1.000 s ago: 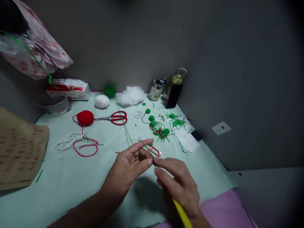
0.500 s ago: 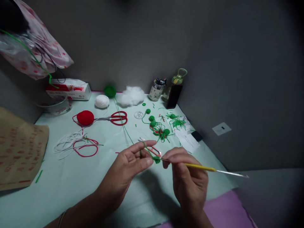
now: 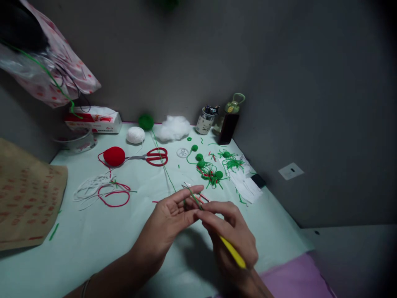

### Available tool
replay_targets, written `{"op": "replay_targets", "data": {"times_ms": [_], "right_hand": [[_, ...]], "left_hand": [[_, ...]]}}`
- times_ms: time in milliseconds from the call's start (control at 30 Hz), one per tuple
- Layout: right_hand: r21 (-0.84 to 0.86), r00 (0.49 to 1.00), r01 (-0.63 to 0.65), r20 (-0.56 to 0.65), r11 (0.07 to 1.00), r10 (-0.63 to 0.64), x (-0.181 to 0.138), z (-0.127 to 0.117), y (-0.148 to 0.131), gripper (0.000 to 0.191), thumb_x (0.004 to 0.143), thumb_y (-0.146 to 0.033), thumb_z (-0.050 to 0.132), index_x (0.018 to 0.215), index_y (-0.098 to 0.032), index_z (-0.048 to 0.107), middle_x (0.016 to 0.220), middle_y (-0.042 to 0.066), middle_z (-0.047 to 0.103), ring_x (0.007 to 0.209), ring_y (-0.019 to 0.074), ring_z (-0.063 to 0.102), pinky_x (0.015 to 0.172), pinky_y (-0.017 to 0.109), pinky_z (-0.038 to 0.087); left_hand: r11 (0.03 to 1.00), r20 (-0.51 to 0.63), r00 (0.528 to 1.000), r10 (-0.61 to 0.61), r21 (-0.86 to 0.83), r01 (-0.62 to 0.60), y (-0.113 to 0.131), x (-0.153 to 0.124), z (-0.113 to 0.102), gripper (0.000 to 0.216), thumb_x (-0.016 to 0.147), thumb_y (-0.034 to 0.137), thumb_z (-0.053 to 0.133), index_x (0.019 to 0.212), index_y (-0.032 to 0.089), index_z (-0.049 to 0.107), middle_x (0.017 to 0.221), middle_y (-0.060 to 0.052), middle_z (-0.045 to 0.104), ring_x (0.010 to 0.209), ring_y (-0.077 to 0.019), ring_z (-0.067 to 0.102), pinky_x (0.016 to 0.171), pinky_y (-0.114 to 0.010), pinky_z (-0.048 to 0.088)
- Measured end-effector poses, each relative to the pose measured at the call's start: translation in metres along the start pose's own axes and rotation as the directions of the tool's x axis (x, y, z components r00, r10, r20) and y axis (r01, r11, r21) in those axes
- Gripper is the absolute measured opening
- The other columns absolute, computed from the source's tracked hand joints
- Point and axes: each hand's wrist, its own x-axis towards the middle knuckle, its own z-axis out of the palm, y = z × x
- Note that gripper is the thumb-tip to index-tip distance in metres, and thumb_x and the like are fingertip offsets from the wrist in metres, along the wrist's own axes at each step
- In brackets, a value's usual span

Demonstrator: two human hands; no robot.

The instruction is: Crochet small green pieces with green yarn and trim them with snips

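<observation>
My left hand point(image 3: 172, 217) pinches a strand of green yarn point(image 3: 167, 176) that runs back across the table to a green yarn ball point(image 3: 145, 121). My right hand point(image 3: 231, 234) is closed around a yellow-handled crochet hook point(image 3: 232, 252), its tip meeting my left fingertips over the light green table point(image 3: 93, 240). Whatever small green piece sits between the fingertips is hidden. A small pair of orange thread snips point(image 3: 198, 194) lies just beyond my fingers.
Red scissors point(image 3: 153, 156), a red yarn ball point(image 3: 114, 156), a white yarn ball point(image 3: 135, 135), white stuffing point(image 3: 173, 127), small green crocheted pieces point(image 3: 211, 170), loose white and red cord point(image 3: 99, 191), a jar point(image 3: 206, 120), a bottle point(image 3: 228, 122), a tissue box point(image 3: 93, 120) and a brown paper bag point(image 3: 25, 198).
My right hand swung the hook's handle from pointing right to pointing down towards me, and moved back in against my left fingertips. The view shifted slightly.
</observation>
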Motion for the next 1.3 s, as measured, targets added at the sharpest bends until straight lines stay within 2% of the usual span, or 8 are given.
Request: {"op": "replay_targets", "data": {"times_ms": [167,300,433,567,767,1067,1133,1300], "right_hand": [[0.225,0.994,-0.101,-0.010,0.969,0.106,0.008,-0.005,0.000,0.035,0.093,-0.005,0.059,0.112,-0.030,0.073,0.097,0.003,0.069,0.091,0.0175,0.066,0.074,0.032,0.059],[0.206,0.998,-0.069,0.022,0.976,0.066,0.010,-0.006,-0.001,0.036,0.093,-0.002,0.058,0.115,-0.028,0.071,0.098,0.004,0.069,0.092,0.0174,0.066,0.077,0.034,0.059],[-0.022,0.999,0.033,-0.033,0.999,-0.034,0.001,-0.002,0.001,0.042,0.092,-0.005,0.061,0.123,-0.031,0.069,0.101,0.004,0.068,0.089,0.0189,0.067,0.073,0.033,0.059],[-0.316,0.977,0.202,-0.003,0.927,-0.214,-0.009,0.001,0.004,0.054,0.086,-0.004,0.069,0.132,-0.033,0.066,0.104,0.005,0.067,0.095,0.0212,0.066,0.078,0.034,0.059],[0.127,0.988,-0.012,-0.150,0.992,0.031,-0.005,-0.004,0.001,0.035,0.095,-0.006,0.056,0.119,-0.026,0.071,0.102,0.006,0.067,0.092,0.0201,0.064,0.075,0.037,0.056],[0.568,0.927,-0.225,-0.125,0.791,0.354,0.009,-0.006,0.000,0.019,0.099,-0.020,0.056,0.098,-0.022,0.075,0.083,0.003,0.064,0.068,0.0135,0.060,0.058,0.028,0.050],[0.590,0.921,-0.234,-0.119,0.772,0.371,0.009,-0.006,0.000,0.019,0.099,-0.021,0.056,0.098,-0.022,0.075,0.083,0.003,0.064,0.066,0.0126,0.060,0.057,0.027,0.049],[0.389,0.953,-0.150,-0.189,0.909,0.238,0.004,-0.007,-0.003,0.021,0.098,-0.014,0.056,0.102,-0.023,0.075,0.085,0.003,0.065,0.077,0.0155,0.061,0.067,0.032,0.049]], "left_hand": [[1.000,0.070,0.998,0.003,0.026,-0.005,0.005,-0.003,-0.002,0.038,0.085,0.028,0.075,0.123,0.026,0.072,0.095,-0.003,0.072,0.094,-0.0183,0.060,0.096,-0.034,0.040],[1.000,0.058,0.998,-0.013,0.024,0.012,0.006,-0.003,0.000,0.032,0.085,0.031,0.076,0.117,0.026,0.075,0.089,-0.001,0.070,0.089,-0.0156,0.061,0.094,-0.032,0.042],[1.000,-0.020,1.000,-0.002,-0.008,0.002,0.000,-0.001,0.003,0.044,0.076,0.027,0.085,0.118,0.025,0.074,0.078,0.003,0.065,0.077,-0.0119,0.059,0.083,-0.027,0.045],[0.990,0.015,0.999,-0.046,-0.135,0.048,-0.004,-0.002,0.006,0.046,0.077,0.026,0.084,0.121,0.023,0.073,0.077,0.003,0.065,0.075,-0.0117,0.059,0.084,-0.028,0.044],[0.975,0.019,0.993,-0.116,-0.190,0.118,0.003,-0.002,0.006,0.045,0.077,0.022,0.084,0.121,0.020,0.073,0.079,0.002,0.066,0.080,-0.0120,0.058,0.085,-0.025,0.043],[0.986,0.028,0.997,-0.074,-0.150,0.077,0.009,-0.004,0.006,0.035,0.082,0.021,0.080,0.117,0.020,0.075,0.073,0.004,0.062,0.074,-0.0091,0.053,0.079,-0.022,0.041],[0.989,0.028,0.998,-0.065,-0.130,0.068,0.008,-0.005,0.006,0.035,0.082,0.022,0.080,0.116,0.021,0.075,0.073,0.004,0.061,0.073,-0.0090,0.053,0.079,-0.022,0.041],[0.996,-0.008,1.000,-0.024,-0.086,0.023,0.010,-0.003,0.007,0.043,0.078,0.021,0.083,0.120,0.023,0.074,0.072,0.006,0.061,0.072,-0.0079,0.053,0.080,-0.022,0.040]]}}
